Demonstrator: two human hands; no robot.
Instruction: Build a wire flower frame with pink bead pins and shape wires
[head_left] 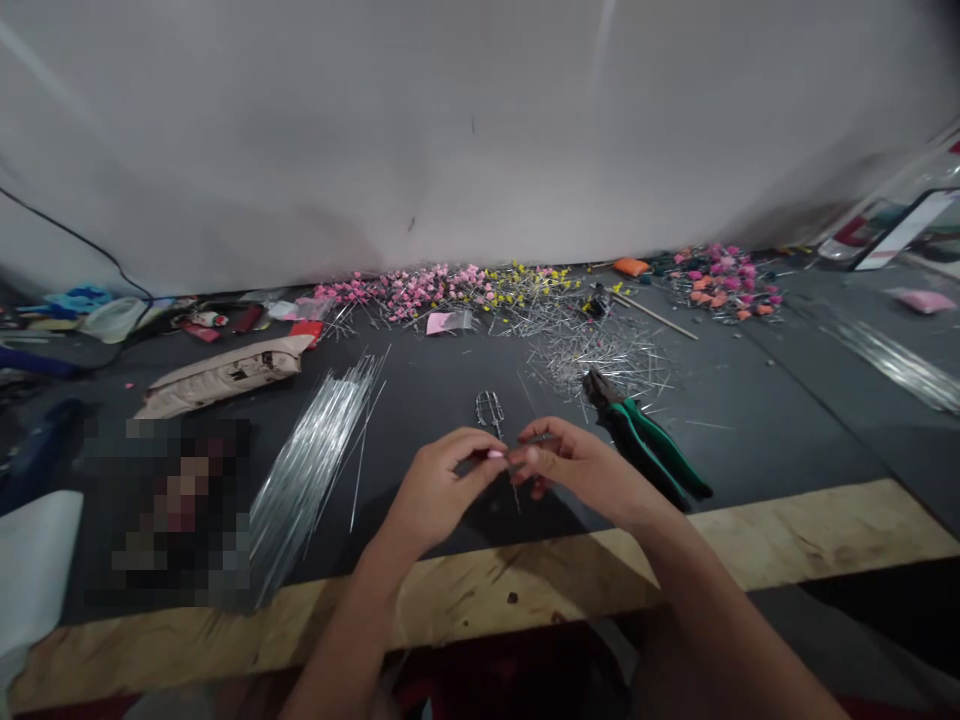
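Observation:
My left hand and my right hand meet over the dark mat, fingertips pinched together on a thin wire piece whose tail hangs down between them. Just beyond the fingers stands a small looped wire frame; I cannot tell whether it joins the pinched wire. Green-handled pliers lie on the mat right beside my right hand.
A bundle of long straight wires lies to the left. Short cut wires are scattered behind the pliers. Pink and yellow bead flowers line the wall, more pink and orange ones at the right. A wooden table edge runs along the front.

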